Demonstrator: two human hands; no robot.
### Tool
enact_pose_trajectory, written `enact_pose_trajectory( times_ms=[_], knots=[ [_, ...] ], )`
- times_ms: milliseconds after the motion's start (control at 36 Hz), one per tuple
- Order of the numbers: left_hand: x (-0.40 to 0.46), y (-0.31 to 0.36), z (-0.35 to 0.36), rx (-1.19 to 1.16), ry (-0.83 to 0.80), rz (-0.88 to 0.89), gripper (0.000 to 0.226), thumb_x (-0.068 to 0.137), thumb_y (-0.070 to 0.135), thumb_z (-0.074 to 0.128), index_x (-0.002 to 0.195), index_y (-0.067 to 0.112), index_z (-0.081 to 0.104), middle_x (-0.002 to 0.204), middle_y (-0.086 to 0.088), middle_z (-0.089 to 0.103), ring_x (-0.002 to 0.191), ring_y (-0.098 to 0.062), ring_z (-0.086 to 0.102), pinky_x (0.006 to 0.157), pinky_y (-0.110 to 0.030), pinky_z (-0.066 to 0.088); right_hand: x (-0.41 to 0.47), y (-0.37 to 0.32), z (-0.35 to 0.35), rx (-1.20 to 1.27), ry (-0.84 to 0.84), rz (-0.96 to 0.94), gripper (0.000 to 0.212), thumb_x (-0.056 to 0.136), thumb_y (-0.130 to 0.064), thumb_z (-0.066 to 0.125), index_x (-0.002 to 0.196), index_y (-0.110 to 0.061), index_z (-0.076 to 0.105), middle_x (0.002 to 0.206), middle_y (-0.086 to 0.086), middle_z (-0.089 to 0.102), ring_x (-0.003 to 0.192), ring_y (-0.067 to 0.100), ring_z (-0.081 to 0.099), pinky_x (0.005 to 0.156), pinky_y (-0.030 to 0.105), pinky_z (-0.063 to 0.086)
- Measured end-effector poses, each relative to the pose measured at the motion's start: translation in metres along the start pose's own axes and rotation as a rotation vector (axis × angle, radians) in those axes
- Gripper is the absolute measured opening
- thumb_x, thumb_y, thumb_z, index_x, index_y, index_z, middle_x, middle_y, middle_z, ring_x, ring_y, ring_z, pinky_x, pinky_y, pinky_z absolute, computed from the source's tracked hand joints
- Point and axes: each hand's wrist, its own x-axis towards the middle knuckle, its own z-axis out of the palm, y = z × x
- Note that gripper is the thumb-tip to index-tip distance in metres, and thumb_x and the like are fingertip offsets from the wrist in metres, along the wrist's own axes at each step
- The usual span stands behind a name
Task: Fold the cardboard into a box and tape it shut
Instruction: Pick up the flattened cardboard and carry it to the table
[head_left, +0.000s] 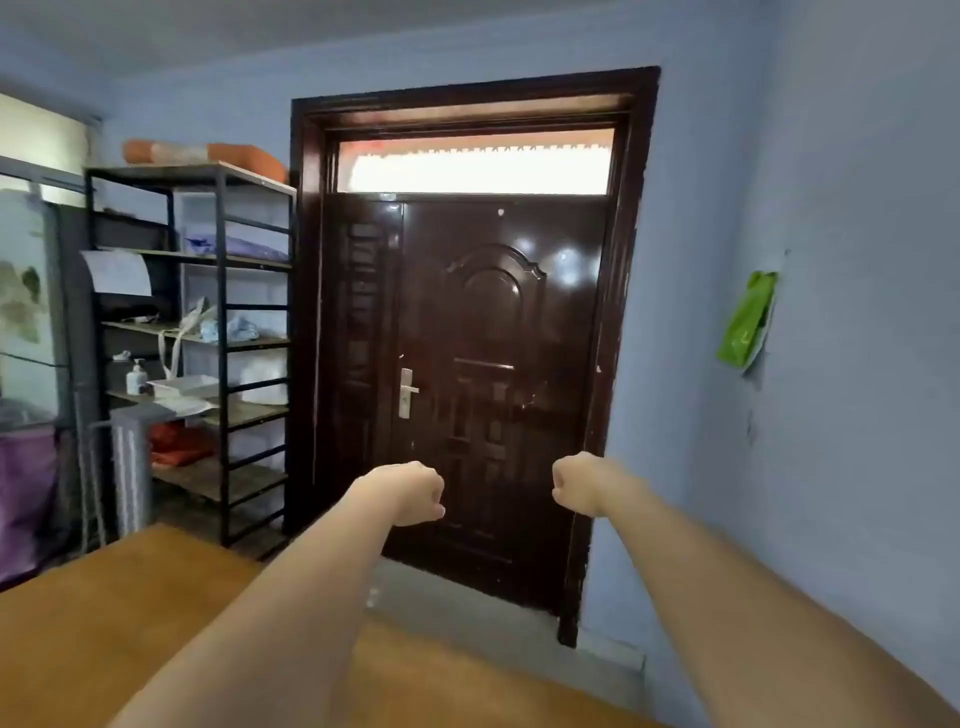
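Both my arms are stretched straight out in front of me, above the far edge of a wooden table (104, 623). My left hand (410, 493) is curled into a fist and holds nothing. My right hand (576, 480) is also a fist with nothing in it. The two fists are level and a short gap apart. No cardboard and no tape are in view.
A dark brown door (493, 364) fills the wall straight ahead. At the left stands a black metal shelf rack (223, 338) with bottles, trays and cloths. A green bag (748, 322) hangs on the blue wall at right.
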Motion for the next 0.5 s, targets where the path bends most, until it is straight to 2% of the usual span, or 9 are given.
enact_pose_trajectory(
  times_ms=[139, 250, 389, 500],
  knots=[
    [-0.027, -0.046, 0.012, 0.020, -0.003, -0.145, 0.031, 0.096, 0.036, 0.044, 0.113, 0.015, 0.059, 0.113, -0.005, 0.060, 0.098, -0.025, 0.059, 0.077, -0.032, 0.046, 0.021, -0.042, 0.010, 0.002, -0.013, -0.094, 0.026, 0.094, -0.020, 0.042, 0.111, -0.009, 0.059, 0.112, 0.010, 0.062, 0.097, 0.030, 0.061, 0.081, 0.037, 0.050],
    [-0.063, -0.086, 0.029, 0.035, -0.018, -0.262, 0.030, 0.095, 0.038, 0.044, 0.108, 0.016, 0.060, 0.111, -0.005, 0.061, 0.098, -0.025, 0.058, 0.080, -0.035, 0.047, 0.031, -0.089, 0.019, 0.005, 0.003, -0.202, 0.028, 0.093, -0.020, 0.043, 0.112, -0.008, 0.059, 0.116, 0.011, 0.061, 0.102, 0.032, 0.060, 0.082, 0.037, 0.049],
    [-0.118, -0.140, 0.037, 0.067, -0.098, -0.408, 0.034, 0.095, 0.038, 0.044, 0.118, 0.017, 0.057, 0.120, -0.005, 0.057, 0.107, -0.024, 0.055, 0.090, -0.037, 0.047, 0.037, -0.159, 0.025, 0.042, -0.001, -0.376, 0.027, 0.093, -0.018, 0.043, 0.111, -0.006, 0.059, 0.115, 0.012, 0.061, 0.102, 0.033, 0.060, 0.080, 0.036, 0.048],
    [-0.169, -0.177, 0.032, 0.094, -0.095, -0.526, 0.034, 0.094, 0.040, 0.044, 0.114, 0.016, 0.059, 0.116, -0.004, 0.059, 0.101, -0.023, 0.057, 0.087, -0.037, 0.048, 0.038, -0.219, 0.026, 0.077, -0.004, -0.511, 0.027, 0.094, -0.017, 0.043, 0.111, -0.004, 0.058, 0.114, 0.012, 0.062, 0.098, 0.031, 0.059, 0.078, 0.036, 0.047]
  ],
)
